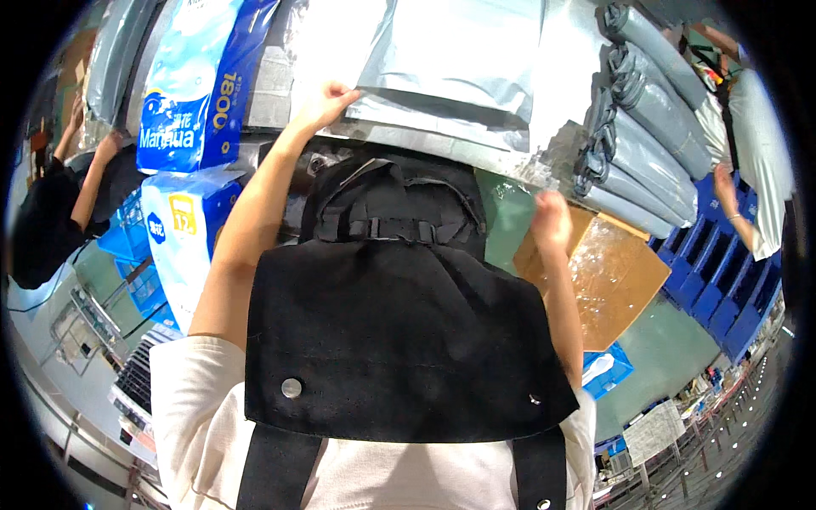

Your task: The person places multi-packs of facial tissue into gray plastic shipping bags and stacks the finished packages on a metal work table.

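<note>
A light grey plastic mailing bag point(459, 51) lies flat on the worktable, its near edge toward me. At that bag's left corner, my left hand point(330, 104) pinches the edge between thumb and fingers. My right hand point(551, 219) hangs just off the table's front edge, beside a brown cardboard box point(608, 285). It looks curled, but motion smears its fingers. A black flap-like cover point(399, 340) with metal snaps hangs on my front, below a black buckled strap point(399, 229).
Rolled grey bags point(650, 144) are stacked at the table's right. Blue-and-white tissue packs point(191, 85) stand at the left. Blue plastic racks point(718, 263) are on the right. Another person's arm point(738, 208) reaches in there, and a co-worker point(64, 200) in black works at far left.
</note>
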### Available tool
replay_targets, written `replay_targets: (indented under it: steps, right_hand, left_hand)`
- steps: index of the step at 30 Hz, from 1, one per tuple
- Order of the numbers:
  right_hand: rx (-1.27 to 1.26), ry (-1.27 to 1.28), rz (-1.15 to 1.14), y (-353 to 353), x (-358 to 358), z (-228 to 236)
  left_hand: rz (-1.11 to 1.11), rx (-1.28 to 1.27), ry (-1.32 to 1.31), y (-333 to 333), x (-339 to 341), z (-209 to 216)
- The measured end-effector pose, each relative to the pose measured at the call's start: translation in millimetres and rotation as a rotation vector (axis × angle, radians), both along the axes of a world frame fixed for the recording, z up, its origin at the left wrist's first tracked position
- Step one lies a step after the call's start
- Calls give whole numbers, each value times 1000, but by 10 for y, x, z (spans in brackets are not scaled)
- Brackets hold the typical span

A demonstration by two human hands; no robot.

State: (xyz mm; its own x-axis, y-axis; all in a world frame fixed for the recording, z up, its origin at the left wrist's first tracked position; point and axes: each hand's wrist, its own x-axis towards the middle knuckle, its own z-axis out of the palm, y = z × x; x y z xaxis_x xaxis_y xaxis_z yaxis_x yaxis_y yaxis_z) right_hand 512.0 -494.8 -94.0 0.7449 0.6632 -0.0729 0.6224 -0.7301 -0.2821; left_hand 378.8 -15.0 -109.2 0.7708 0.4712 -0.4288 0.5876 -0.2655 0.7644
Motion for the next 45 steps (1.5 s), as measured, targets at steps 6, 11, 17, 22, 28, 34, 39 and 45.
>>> replay_targets:
  steps: [6, 11, 17, 22, 28, 34, 39, 45]
  right_hand:
    - [-1038, 221, 142, -2640, -44, -189]
    - [234, -5, 239, 578, 464, 613]
    - [-86, -294, 864, 1358, 1202, 703]
    - [-95, -136, 698, 1210, 1313, 472]
    - [13, 136, 359, 1619, 1905, 878]
    - [-110, 670, -67, 2480, 2636, -23]
    - [489, 473, -445, 2908, 2253, -153]
    - [809, 962, -610, 2848, 2532, 198]
  left_hand:
    - [52, 182, 28, 236, -32, 69]
    - [-212, 996, -172, 136, 359, 542]
    - [-1439, 1118, -427, -88, 866, 804]
    - [-1069, 781, -304, 198, 595, 558]
    - [-1071, 508, -130, 609, 1232, 965]
    - [-727, 313, -121, 836, 2029, 307]
    - [114, 181, -235, 705, 2083, -325]
    - [554, -767, -293, 532, 2522, 506]
